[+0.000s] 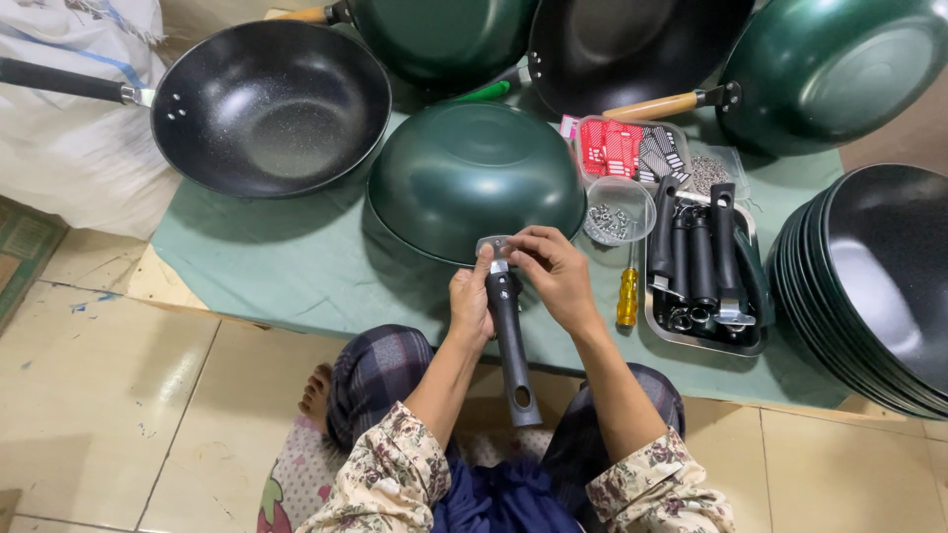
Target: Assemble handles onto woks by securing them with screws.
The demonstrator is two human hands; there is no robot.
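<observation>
A low desk point(276, 286) draped in pale green cloth carries the work. At its right edge stands a stack of black woks point(874, 286); at the far left lies a black wok point(269, 107) with its handle fitted, open side up. Just in front of the person, a green wok point(474, 178) rests upside down, its rim touching the handle's metal bracket. Right of it sits a metal tray point(706, 341) of black handles, then a small clear tub of screws point(617, 210), and a yellow-handled screwdriver point(627, 296) between tub and tray. The left hand point(472, 306) is wrapped around the upper part of a black handle point(512, 350), holding it upright against the green wok's rim. The right hand point(553, 276) has its fingertips pressed together, pinching at the bracket on the handle's top end.
</observation>
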